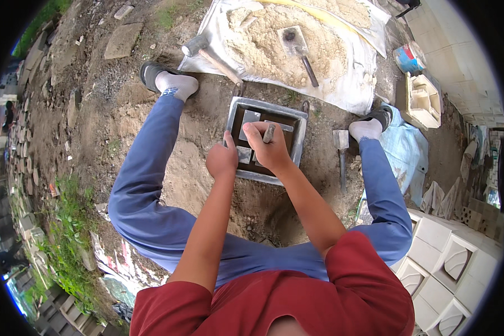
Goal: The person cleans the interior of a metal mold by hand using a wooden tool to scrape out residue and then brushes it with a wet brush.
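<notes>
On the ground between my legs lies a square grey metal mould frame (267, 103), with dark packed material and several flat grey metal plates (250, 119) inside it. My left hand (222, 158) is closed at the frame's left side, thumb up along the rim. Over the middle of the frame, my right hand (270, 148) is wrapped round a short round handle (269, 133); the tool's lower end is hidden beneath the hand. Metal loops stick out at the frame's far corners.
Beyond the frame, a white sheet (359, 92) bears pale sand (252, 42) with a shovel (293, 42) on it. A mallet (196, 46) lies far left; a short metal-headed tool (341, 140) lies right. Pale moulded blocks (423, 101) stand at right, near a bucket (409, 57).
</notes>
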Action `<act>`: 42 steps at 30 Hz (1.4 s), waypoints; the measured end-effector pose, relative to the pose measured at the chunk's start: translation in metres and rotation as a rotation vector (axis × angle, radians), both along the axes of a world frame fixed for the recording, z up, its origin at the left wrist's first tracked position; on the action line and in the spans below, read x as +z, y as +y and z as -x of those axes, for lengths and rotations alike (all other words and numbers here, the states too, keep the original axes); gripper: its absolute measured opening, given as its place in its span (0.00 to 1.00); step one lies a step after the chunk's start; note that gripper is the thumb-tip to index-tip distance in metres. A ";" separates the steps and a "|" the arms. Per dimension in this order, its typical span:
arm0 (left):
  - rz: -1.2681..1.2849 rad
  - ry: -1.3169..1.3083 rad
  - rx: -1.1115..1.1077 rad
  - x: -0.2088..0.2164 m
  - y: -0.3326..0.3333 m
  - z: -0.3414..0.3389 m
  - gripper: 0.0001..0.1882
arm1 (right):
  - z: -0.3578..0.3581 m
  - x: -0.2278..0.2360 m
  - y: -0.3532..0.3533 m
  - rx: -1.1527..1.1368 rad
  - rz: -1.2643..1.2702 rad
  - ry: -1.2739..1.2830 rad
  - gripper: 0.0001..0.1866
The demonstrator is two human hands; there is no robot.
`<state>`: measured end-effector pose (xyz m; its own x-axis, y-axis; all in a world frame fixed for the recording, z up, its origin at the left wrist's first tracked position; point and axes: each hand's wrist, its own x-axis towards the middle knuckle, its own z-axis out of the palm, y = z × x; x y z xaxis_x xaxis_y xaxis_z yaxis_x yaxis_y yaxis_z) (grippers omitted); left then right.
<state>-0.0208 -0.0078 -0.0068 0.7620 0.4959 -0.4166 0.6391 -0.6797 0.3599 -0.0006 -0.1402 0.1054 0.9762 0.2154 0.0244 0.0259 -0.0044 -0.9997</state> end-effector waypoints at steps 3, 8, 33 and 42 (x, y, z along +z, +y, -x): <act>-0.009 -0.021 -0.028 0.001 -0.004 -0.005 0.41 | 0.010 -0.024 -0.003 -0.034 -0.038 0.020 0.24; 0.010 0.003 -0.029 0.003 -0.009 -0.005 0.42 | 0.012 -0.028 -0.008 -0.007 -0.053 0.033 0.24; 0.005 -0.057 0.054 0.002 0.003 0.000 0.40 | -0.026 -0.002 -0.004 0.032 -0.113 0.063 0.26; 0.076 -0.036 0.061 0.003 0.012 0.002 0.40 | -0.019 -0.012 -0.008 -0.018 -0.285 0.047 0.25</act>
